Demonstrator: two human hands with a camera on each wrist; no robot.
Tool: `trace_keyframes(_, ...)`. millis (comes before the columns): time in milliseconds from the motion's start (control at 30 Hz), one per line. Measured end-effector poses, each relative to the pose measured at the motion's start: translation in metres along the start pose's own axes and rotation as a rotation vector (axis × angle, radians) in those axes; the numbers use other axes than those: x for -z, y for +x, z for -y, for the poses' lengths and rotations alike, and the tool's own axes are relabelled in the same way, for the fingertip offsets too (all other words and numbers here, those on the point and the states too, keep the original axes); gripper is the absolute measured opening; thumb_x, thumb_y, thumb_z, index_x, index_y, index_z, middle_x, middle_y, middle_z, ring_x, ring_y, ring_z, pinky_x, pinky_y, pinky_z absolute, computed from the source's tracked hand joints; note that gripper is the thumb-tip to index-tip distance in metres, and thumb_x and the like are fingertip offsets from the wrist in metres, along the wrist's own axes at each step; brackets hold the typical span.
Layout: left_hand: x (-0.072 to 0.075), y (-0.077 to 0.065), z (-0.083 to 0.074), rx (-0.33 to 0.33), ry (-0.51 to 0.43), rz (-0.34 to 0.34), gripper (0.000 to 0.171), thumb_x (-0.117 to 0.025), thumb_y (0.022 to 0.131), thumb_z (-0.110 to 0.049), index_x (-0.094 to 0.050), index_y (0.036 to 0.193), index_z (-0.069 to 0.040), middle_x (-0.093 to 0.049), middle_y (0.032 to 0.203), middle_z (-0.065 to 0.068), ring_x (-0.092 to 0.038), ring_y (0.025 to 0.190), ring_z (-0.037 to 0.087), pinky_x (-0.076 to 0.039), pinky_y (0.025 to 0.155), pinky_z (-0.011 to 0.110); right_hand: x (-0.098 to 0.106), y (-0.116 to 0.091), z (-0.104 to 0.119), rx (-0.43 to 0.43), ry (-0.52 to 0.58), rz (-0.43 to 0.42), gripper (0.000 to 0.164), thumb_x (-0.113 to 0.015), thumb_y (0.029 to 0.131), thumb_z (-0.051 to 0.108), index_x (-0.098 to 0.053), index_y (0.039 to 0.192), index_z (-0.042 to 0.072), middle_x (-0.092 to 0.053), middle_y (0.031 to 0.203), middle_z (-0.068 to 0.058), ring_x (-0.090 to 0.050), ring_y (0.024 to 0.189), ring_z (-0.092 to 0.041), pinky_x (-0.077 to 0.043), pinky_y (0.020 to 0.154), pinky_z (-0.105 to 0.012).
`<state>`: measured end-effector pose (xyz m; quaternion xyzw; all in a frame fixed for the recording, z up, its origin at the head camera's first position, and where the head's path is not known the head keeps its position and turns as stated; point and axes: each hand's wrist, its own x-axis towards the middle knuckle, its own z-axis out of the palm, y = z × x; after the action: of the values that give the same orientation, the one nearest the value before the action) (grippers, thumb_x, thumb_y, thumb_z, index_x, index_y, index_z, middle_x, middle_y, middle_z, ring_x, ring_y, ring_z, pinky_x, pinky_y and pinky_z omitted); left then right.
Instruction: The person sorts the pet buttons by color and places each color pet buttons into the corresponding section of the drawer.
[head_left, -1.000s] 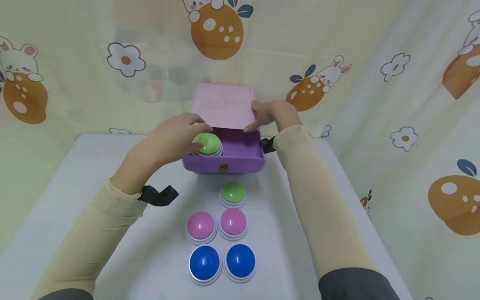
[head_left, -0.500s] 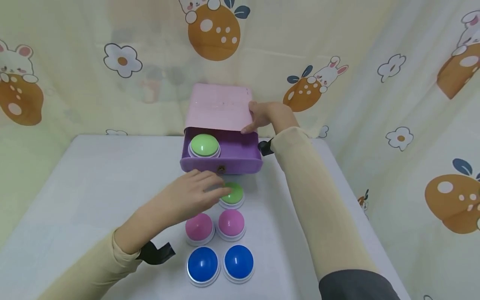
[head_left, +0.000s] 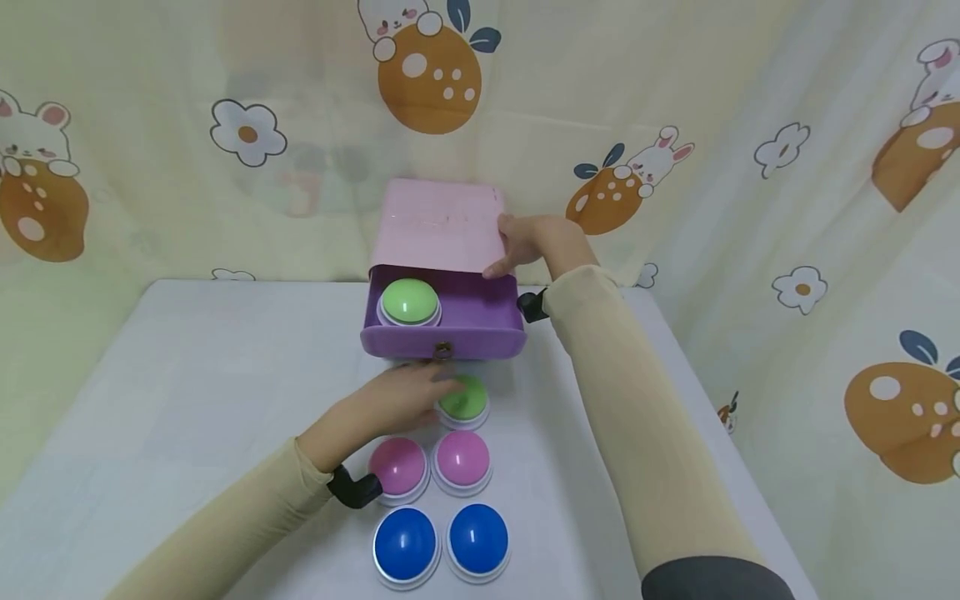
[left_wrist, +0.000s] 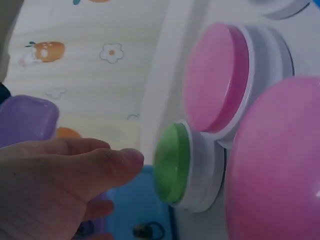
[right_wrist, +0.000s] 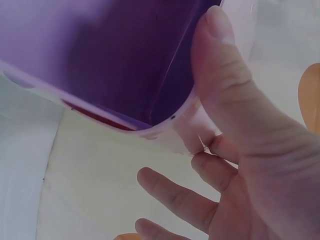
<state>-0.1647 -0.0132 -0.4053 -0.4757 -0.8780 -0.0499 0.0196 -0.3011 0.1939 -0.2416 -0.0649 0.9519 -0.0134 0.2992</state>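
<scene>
My left hand (head_left: pixel 393 402) reaches in at a green dome button (head_left: pixel 471 398) with a white base, its fingertips overlapping the button's left side. In the left wrist view the thumb points at that green dome (left_wrist: pixel 171 165), a small gap between them, and the fingers are loosely extended. My right hand (head_left: pixel 534 242) grips the right front edge of a pink-topped drawer box (head_left: pixel 442 225). Its thumb presses the front edge while fingers lie along the outer side (right_wrist: pixel 192 122). The purple drawer (head_left: pixel 480 342) is pulled out, with another green button (head_left: pixel 410 300) in its left part.
Two pink buttons (head_left: pixel 462 458) stand in front of the green one, and two blue buttons (head_left: pixel 478 540) nearer still, all on the white table (head_left: pixel 225 375). A blue drawer front (left_wrist: pixel 142 200) shows in the left wrist view. A patterned curtain (head_left: pixel 322 208) hangs behind.
My left hand has let go of the green button in the drawer and come back to the green button on the table. My right hand keeps its place on the box.
</scene>
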Motion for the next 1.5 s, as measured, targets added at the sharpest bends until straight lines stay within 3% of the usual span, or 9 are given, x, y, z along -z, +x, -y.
trace_keyframes(233, -0.016, 0.024, 0.005, 0.012, -0.088, 0.171, 0.062, -0.074, 0.082, -0.018, -0.049, 0.138, -0.022, -0.046, 0.144, 0.008, -0.047, 0.130, 0.023, -0.043, 0.106, 0.037, 0.001, 0.003, 0.000, 0.024, -0.009, 0.005, 0.107, -0.063, 0.082, 0.059, 0.001, 0.153, 0.011, -0.005, 0.160, -0.012, -0.011, 0.147, -0.028, -0.017, 0.119, -0.046)
trace_keyframes(433, -0.033, 0.028, 0.002, 0.044, -0.159, 0.256, 0.067, -0.073, 0.083, -0.017, -0.045, 0.142, -0.028, -0.043, 0.143, 0.006, -0.041, 0.133, 0.023, -0.038, 0.110, 0.036, -0.004, 0.007, 0.003, 0.051, 0.020, 0.002, 0.101, -0.064, 0.080, 0.060, -0.008, 0.150, 0.013, -0.013, 0.159, -0.011, -0.017, 0.145, -0.028, -0.020, 0.118, -0.046)
trace_keyframes(567, -0.033, 0.030, 0.002, 0.063, -0.176, 0.265, 0.067, -0.074, 0.083, -0.016, -0.045, 0.142, -0.029, -0.039, 0.147, 0.007, -0.036, 0.137, 0.024, -0.036, 0.111, 0.038, -0.002, 0.005, 0.004, 0.053, 0.016, -0.002, 0.096, -0.064, 0.081, 0.058, -0.012, 0.148, 0.013, -0.018, 0.157, -0.011, -0.021, 0.144, -0.028, -0.022, 0.117, -0.046)
trace_keyframes(900, -0.030, 0.039, 0.000, 0.067, -0.201, 0.281, 0.066, -0.075, 0.081, -0.015, -0.048, 0.140, -0.028, -0.040, 0.146, 0.007, -0.037, 0.137, 0.024, -0.036, 0.111, 0.037, 0.002, 0.003, 0.006, 0.021, -0.004, 0.003, 0.103, -0.064, 0.081, 0.058, -0.004, 0.151, 0.012, -0.013, 0.159, -0.012, -0.018, 0.145, -0.028, -0.020, 0.118, -0.045)
trace_keyframes(1200, -0.031, 0.044, -0.002, 0.023, -0.224, 0.288, 0.052, -0.073, 0.083, -0.020, -0.056, 0.133, -0.024, -0.044, 0.144, 0.007, -0.040, 0.133, 0.024, -0.036, 0.111, 0.036, 0.001, 0.001, 0.004, 0.006, 0.003, 0.006, 0.106, -0.064, 0.081, 0.058, -0.001, 0.152, 0.011, -0.009, 0.160, -0.011, -0.015, 0.146, -0.028, -0.019, 0.119, -0.045)
trace_keyframes(1500, -0.037, 0.051, -0.001, -0.036, -0.168, 0.262, 0.049, -0.073, 0.083, -0.021, -0.057, 0.130, -0.023, -0.049, 0.134, 0.003, -0.044, 0.124, 0.020, -0.038, 0.108, 0.033, 0.000, 0.000, -0.001, -0.015, 0.013, 0.000, 0.107, -0.065, 0.080, 0.058, -0.001, 0.153, 0.013, -0.009, 0.160, -0.010, -0.015, 0.146, -0.028, -0.019, 0.118, -0.046)
